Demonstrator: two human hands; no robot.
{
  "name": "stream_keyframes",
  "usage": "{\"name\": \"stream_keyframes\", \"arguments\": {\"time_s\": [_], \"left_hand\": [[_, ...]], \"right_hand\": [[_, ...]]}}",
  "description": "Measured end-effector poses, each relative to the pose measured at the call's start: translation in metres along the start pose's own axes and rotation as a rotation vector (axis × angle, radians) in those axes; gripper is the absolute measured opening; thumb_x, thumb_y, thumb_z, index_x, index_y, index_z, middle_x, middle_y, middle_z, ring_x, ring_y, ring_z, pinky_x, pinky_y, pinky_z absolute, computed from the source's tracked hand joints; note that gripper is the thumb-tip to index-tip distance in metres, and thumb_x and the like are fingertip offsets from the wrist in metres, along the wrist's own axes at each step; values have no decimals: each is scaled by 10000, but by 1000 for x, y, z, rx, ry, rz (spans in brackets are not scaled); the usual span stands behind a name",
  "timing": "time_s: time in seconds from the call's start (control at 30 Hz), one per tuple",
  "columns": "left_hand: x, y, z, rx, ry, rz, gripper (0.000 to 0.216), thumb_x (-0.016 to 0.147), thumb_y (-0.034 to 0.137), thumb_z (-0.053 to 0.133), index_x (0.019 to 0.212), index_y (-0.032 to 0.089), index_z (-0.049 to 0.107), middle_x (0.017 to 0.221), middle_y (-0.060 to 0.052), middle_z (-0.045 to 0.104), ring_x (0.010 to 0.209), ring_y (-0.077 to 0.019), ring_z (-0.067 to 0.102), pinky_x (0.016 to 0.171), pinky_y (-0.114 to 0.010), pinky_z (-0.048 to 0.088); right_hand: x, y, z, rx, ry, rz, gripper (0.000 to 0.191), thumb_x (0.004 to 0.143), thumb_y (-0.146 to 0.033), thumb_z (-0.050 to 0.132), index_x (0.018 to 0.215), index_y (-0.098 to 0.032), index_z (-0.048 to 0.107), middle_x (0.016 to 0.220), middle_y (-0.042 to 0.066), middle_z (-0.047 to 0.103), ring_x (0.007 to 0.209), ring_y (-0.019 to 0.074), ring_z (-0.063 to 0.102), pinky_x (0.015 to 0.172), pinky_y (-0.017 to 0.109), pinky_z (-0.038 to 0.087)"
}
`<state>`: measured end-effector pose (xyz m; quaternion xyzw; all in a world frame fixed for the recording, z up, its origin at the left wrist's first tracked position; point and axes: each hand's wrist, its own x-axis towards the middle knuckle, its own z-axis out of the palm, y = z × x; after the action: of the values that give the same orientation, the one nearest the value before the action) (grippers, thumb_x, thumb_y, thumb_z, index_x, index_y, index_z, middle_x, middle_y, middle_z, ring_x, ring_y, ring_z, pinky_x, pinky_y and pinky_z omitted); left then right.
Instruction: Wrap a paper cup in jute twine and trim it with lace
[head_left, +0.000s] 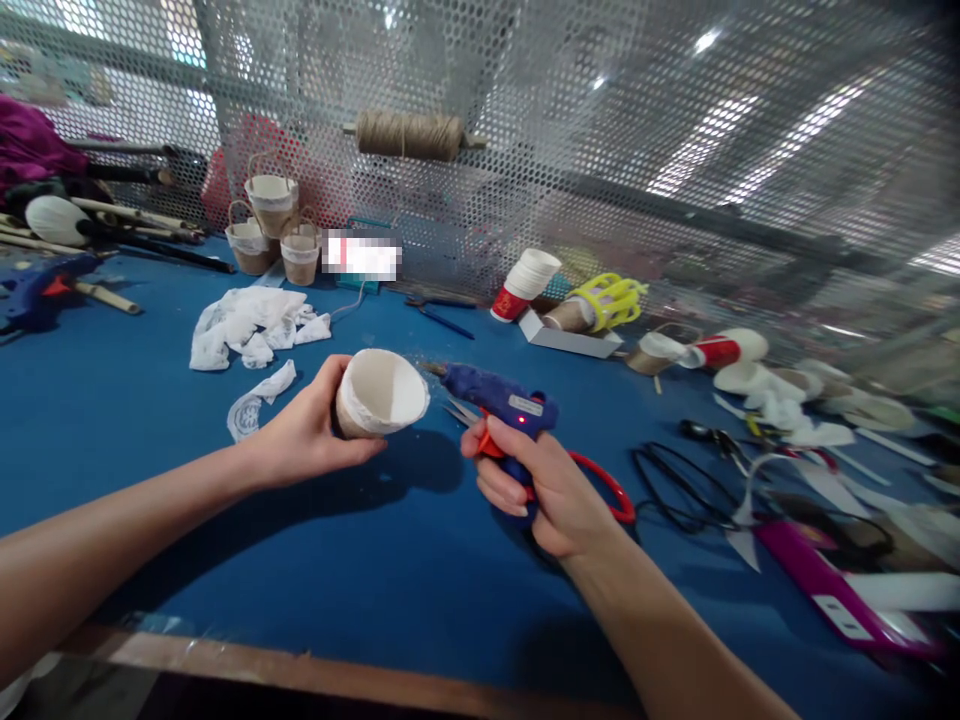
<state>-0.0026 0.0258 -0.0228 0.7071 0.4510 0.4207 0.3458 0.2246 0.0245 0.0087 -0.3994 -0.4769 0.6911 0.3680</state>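
My left hand (304,432) is wrapped round a paper cup (379,393) tipped on its side, its open mouth facing me, with a white lace band at the rim. My right hand (540,490) grips a blue hot glue gun (501,400) with a finger on its orange trigger. A red light glows on the gun's body. The nozzle points left, close to the cup's rim. Both hands hover above the blue table (360,570).
White lace scraps (251,325) lie behind the cup. Red-handled scissors (607,485) and black scissors (675,485) sit to the right. Finished small cup baskets (274,230), stacked paper cups (525,283), a twine spool (409,133) and a second glue gun (41,290) stand by the mesh wall.
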Motion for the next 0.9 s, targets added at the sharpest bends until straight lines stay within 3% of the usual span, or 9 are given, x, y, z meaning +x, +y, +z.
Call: {"name": "stream_keyframes", "arguments": {"time_s": [0.2,0.37,0.5,0.63,0.77,0.9], "left_hand": [[-1,4,0,-48,-46,9,600,668,324,665,1153,165,349,1093,-81,529,1034,-205,532,908,-323,442],[-1,7,1,-57,-32,-18,580,656,294,666,1123,163,348,1060,-78,548,1000,-201,547,884,-316,455],[-2,10,1,-39,-13,-42,550,655,281,654,1094,170,341,1016,-57,558,943,-183,563,818,-282,475],[0,10,2,3,-2,-90,509,646,282,640,1046,169,347,935,-34,568,847,-170,580,728,-269,486],[1,8,2,72,-15,-117,498,637,277,632,1027,170,342,888,-24,567,783,-163,585,667,-263,479],[1,8,1,118,-29,-99,472,647,277,611,1017,176,336,885,-26,568,772,-161,587,658,-267,477]], "right_hand": [[3,4,2,71,-53,78,305,741,-422,608,640,-135,624,331,-95,319,302,16,219,317,154,137],[2,5,5,-7,-1,50,298,734,-426,611,647,-140,613,331,-93,332,313,27,245,330,167,164],[0,6,5,-219,98,-72,281,769,-414,584,687,-146,607,347,-74,404,326,44,330,351,185,241],[-2,4,4,-573,213,-190,268,798,-384,554,695,-145,618,369,-48,463,349,76,422,393,224,344],[-4,1,4,-786,273,-189,283,790,-362,552,622,-146,627,382,-18,502,365,102,481,429,255,412],[-5,-2,2,-861,236,-176,308,790,-372,551,574,-160,605,378,-20,500,354,96,478,430,255,418]]}}
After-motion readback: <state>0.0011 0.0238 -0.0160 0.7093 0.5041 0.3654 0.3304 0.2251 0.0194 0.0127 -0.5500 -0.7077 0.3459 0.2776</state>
